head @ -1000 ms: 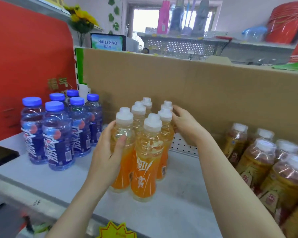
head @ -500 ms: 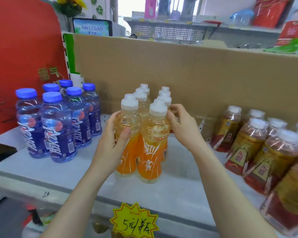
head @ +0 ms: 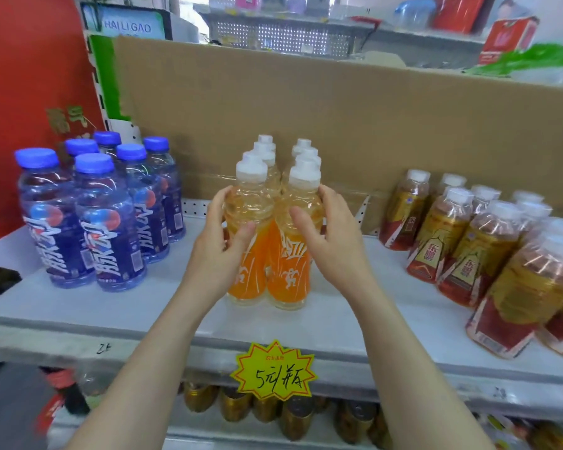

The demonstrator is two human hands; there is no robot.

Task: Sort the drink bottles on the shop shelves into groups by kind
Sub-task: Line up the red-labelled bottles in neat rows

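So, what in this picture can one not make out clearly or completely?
Head view only.
Rear orange drink bottles: bodies hidden by the front orange drink bottles; only white caps show.
Gold-and-red bottles: cut off by the right edge, so count unknown.
Lower-shelf gold containers: blurred, partly behind the price tag; kind unclear.
Far-shelf goods: blurred, cut by the top edge.
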